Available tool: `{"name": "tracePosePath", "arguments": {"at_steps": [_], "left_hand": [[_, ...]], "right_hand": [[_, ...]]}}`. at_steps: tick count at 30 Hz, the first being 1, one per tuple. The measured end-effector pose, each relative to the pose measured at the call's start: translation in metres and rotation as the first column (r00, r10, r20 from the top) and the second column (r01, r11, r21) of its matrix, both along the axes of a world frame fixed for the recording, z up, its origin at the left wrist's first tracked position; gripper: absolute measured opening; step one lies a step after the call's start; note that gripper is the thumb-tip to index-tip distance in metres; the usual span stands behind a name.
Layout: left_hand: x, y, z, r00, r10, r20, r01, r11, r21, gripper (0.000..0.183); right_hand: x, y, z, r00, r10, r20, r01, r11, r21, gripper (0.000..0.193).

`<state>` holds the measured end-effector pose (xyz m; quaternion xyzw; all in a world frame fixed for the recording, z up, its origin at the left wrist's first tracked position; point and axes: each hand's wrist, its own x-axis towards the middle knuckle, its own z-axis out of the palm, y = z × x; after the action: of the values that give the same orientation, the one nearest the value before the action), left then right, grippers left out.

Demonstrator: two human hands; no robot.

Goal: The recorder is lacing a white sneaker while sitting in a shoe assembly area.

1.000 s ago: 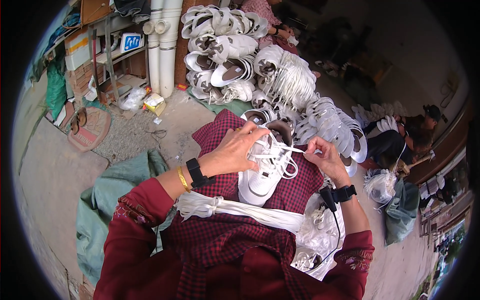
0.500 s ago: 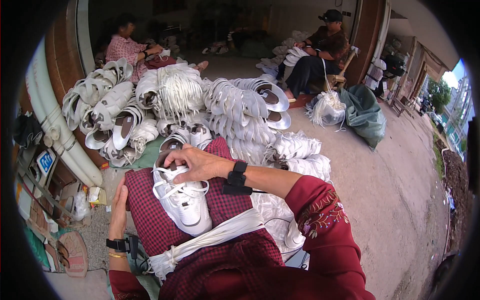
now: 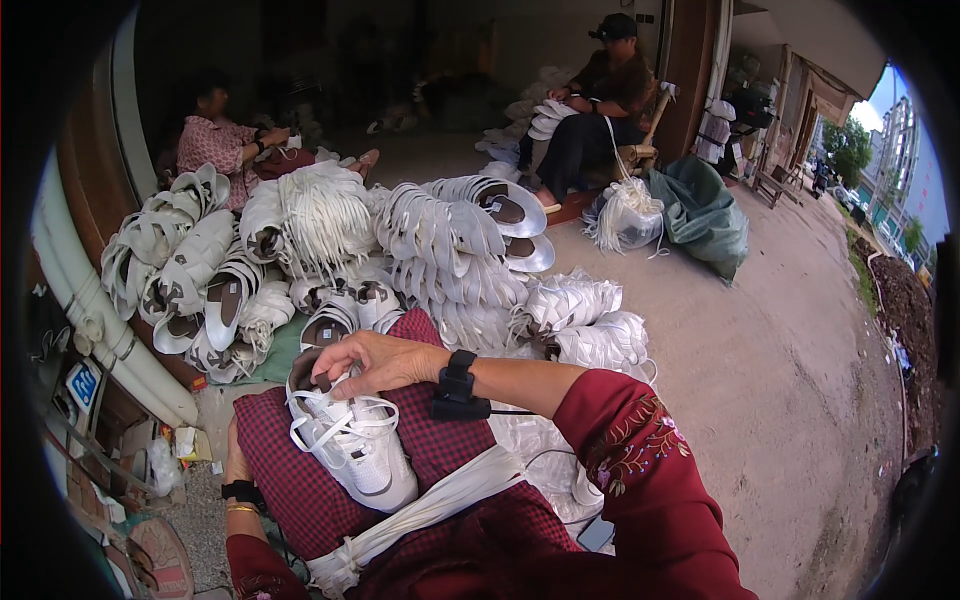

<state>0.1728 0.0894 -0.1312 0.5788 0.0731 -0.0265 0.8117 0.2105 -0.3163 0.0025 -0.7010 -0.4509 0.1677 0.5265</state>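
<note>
A white lace-up sneaker (image 3: pixel 350 455) lies on the red-and-black checked cloth (image 3: pixel 275 450) over my lap, its toe toward me. At the top of its lacing my right hand (image 3: pixel 385 362) is closed, thumb and fingers pinching the tongue, where a bit of dark lining shows. Loose loops of white lace spread across the upper. My left hand (image 3: pixel 237 458) is at the left edge of the cloth, its fingers hidden behind it. A bundle of white laces (image 3: pixel 430 505) is tied across the cloth at my waist.
Beyond my lap are heaped white shoe uppers (image 3: pixel 445 225), with a hank of white laces (image 3: pixel 325 215) on top. A green sack (image 3: pixel 700 220) stands at right. Two people sit working in the doorway. White pipes (image 3: pixel 110 320) run down at left; a sandal (image 3: pixel 160 560) lies below.
My view has shifted, so the surroundings sit further left. My right fingers have moved from the shoe's opening to pinch its tongue. My left hand has slipped further behind the cloth.
</note>
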Motion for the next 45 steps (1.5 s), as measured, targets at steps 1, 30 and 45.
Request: {"name": "tracePosePath", "arguments": {"at_steps": [1, 30, 45], "left_hand": [[0.013, -0.014, 0.018, 1.000, 0.009, 0.022, -0.009, 1.000, 0.015, 0.062], [-0.007, 0.020, 0.015, 0.964, -0.070, 0.256, 0.005, 0.969, 0.249, 0.063], [-0.001, -0.005, 0.010, 0.938, 0.030, 0.345, -0.065, 0.994, 0.091, 0.064]], "right_hand": [[0.000, -0.002, 0.002, 1.000, -0.002, -0.011, 0.002, 1.000, -0.009, 0.045], [0.003, 0.004, -0.011, 0.999, 0.051, -0.007, -0.050, 0.991, 0.122, 0.034], [-0.001, 0.004, -0.008, 1.000, -0.001, -0.027, 0.004, 0.994, 0.109, 0.035]]}}
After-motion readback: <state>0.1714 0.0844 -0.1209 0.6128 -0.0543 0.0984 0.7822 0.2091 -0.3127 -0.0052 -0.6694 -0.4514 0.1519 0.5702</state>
